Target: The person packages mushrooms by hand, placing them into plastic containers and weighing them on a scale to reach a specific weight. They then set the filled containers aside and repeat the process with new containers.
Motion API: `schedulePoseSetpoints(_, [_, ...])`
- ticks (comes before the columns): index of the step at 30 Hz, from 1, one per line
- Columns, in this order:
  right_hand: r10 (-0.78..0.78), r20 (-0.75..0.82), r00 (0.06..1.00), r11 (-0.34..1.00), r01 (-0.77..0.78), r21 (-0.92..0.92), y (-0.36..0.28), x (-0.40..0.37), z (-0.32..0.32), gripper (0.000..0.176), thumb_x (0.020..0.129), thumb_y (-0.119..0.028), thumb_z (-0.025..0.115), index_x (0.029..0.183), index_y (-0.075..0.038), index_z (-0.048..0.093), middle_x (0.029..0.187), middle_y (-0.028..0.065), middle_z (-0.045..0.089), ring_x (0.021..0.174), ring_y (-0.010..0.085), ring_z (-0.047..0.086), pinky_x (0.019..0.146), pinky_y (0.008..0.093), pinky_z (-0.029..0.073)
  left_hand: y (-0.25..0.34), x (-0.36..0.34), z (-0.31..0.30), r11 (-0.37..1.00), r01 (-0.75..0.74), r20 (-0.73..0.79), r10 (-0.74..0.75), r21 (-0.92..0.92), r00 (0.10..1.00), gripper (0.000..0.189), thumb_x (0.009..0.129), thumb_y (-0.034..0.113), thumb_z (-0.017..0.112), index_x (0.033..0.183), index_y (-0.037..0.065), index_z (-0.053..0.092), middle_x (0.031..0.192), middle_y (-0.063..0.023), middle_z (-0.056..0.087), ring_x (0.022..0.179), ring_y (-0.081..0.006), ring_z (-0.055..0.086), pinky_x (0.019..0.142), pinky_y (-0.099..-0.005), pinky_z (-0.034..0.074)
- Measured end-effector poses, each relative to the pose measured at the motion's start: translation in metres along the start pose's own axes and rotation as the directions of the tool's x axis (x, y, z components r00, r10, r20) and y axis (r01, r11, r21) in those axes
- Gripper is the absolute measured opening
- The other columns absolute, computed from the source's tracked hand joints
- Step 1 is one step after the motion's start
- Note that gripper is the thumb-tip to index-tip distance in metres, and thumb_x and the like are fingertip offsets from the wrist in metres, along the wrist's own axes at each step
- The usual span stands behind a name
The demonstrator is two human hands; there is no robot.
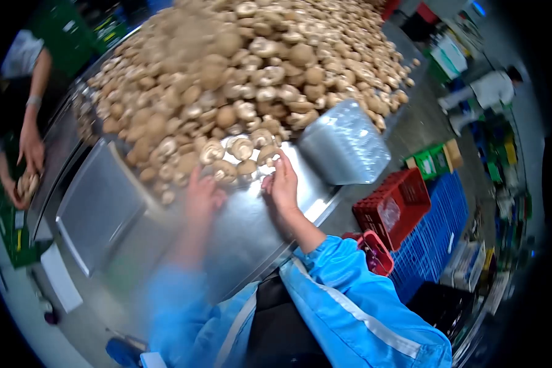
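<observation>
A large heap of brown-capped mushrooms [245, 80] fills the metal table in front of me. My left hand [203, 199] is blurred, its fingers apart at the heap's near edge beside a mushroom [225, 171]. Fingers stretched forward and thumb apart, my right hand [282, 181] is open, its fingertips against a pale-stemmed mushroom [267, 154]. Between my hands lie several more mushrooms, some with gills and stems facing up. Bare metal tabletop [245, 214] shows below them.
A clear plastic tub [346, 144] stands right of my hands; a grey tray [98, 205] is at left. Red crates [392, 205] and a blue pallet [432, 230] stand on the right. A co-worker's hands [30, 147] hold mushrooms at far left; another person [494, 89] is at far right.
</observation>
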State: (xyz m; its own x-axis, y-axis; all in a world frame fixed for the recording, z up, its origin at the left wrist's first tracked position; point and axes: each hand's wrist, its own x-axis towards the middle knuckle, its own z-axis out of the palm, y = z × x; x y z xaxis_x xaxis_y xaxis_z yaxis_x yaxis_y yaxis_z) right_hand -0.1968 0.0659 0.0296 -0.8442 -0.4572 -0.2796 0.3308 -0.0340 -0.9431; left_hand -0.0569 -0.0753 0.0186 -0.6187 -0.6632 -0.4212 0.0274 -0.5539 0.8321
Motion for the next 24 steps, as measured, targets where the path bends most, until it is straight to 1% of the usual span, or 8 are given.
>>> schedulePoseSetpoints(7, [-0.060,0.281,0.958,0.986,0.101,-0.135,-0.023,-0.046,0.103,0.045,0.106,-0.026,0.040,0.146,-0.006,0.039,0.100,0.0044,0.061,0.059,0.0074,0.057,0.045,0.0201,0.040,0.100,-0.075,-0.078,0.981,-0.107,-0.250,0.146,0.163,0.957,0.034,0.091,0.002,0.058,0.125,0.003,0.052,0.094,-0.0052,0.061,0.045,-0.0080,0.053,0.032,-0.0185,0.034])
schedulePoseSetpoints(8, [-0.126,0.295,0.947,0.982,0.162,-0.101,-0.027,-0.058,0.125,0.041,0.105,-0.025,0.041,0.139,-0.002,0.046,0.095,0.0056,0.059,0.069,0.0090,0.055,0.065,0.0246,0.047,0.110,-0.085,-0.096,0.973,-0.112,-0.273,0.166,0.203,0.948,0.034,0.091,0.003,0.058,0.124,0.003,0.053,0.092,-0.0045,0.061,0.044,-0.0074,0.051,0.032,-0.0186,0.033])
schedulePoseSetpoints(9, [-0.169,0.342,0.924,0.966,0.224,-0.128,-0.020,-0.062,0.141,0.040,0.105,-0.024,0.042,0.137,-0.001,0.047,0.100,0.0080,0.060,0.078,0.0140,0.058,0.072,0.0278,0.048,0.105,-0.084,-0.131,0.885,-0.180,-0.251,0.309,0.430,0.917,0.033,0.092,0.005,0.058,0.124,0.002,0.055,0.089,-0.0034,0.061,0.043,-0.0062,0.048,0.033,-0.0188,0.032])
schedulePoseSetpoints(11, [-0.274,0.416,0.867,0.896,0.388,-0.216,-0.008,-0.067,0.171,0.039,0.100,-0.021,0.047,0.133,0.000,0.049,0.117,0.0161,0.056,0.101,0.0271,0.056,0.091,0.0367,0.044,0.110,-0.090,-0.183,0.804,-0.167,-0.269,0.376,0.571,0.887,0.034,0.092,0.005,0.058,0.125,0.001,0.057,0.087,-0.0025,0.060,0.043,-0.0053,0.046,0.034,-0.0189,0.032])
schedulePoseSetpoints(12, [-0.334,0.449,0.829,0.830,0.484,-0.277,-0.002,-0.070,0.186,0.040,0.097,-0.019,0.051,0.132,0.000,0.049,0.129,0.0218,0.051,0.117,0.0352,0.052,0.103,0.0423,0.039,0.130,-0.099,-0.186,0.923,-0.058,-0.365,0.208,0.381,0.907,0.034,0.091,0.005,0.058,0.125,0.000,0.057,0.086,-0.0021,0.059,0.043,-0.0048,0.045,0.035,-0.0190,0.032])
schedulePoseSetpoints(16, [-0.329,0.602,0.728,0.735,0.598,-0.321,0.023,-0.086,0.235,0.048,0.093,-0.023,0.057,0.133,0.002,0.047,0.142,0.0199,0.039,0.131,0.0371,0.038,0.109,0.0428,0.033,0.136,-0.104,-0.253,0.887,0.028,-0.517,0.243,0.461,0.821,0.032,0.091,0.005,0.058,0.124,0.000,0.059,0.081,0.0000,0.058,0.044,-0.0027,0.042,0.037,-0.0189,0.031])
schedulePoseSetpoints(18, [-0.308,0.639,0.705,0.702,0.622,-0.347,0.031,-0.090,0.250,0.051,0.092,-0.024,0.059,0.134,0.002,0.047,0.146,0.0201,0.035,0.134,0.0385,0.034,0.111,0.0437,0.031,0.136,-0.107,-0.270,0.831,0.055,-0.552,0.318,0.554,0.771,0.032,0.091,0.006,0.059,0.122,0.000,0.060,0.083,0.0004,0.059,0.047,-0.0034,0.045,0.039,-0.0195,0.034])
schedulePoseSetpoints(24, [-0.375,0.686,0.624,0.653,0.703,-0.283,0.051,-0.073,0.246,0.055,0.086,-0.019,0.063,0.136,-0.002,0.047,0.146,0.0237,0.036,0.136,0.0415,0.033,0.114,0.0471,0.026,0.122,-0.115,-0.307,0.354,0.123,-0.331,0.620,0.927,0.711,0.036,0.085,0.012,0.067,0.118,-0.001,0.063,0.091,-0.0062,0.063,0.077,-0.0167,0.060,0.074,-0.0304,0.050])
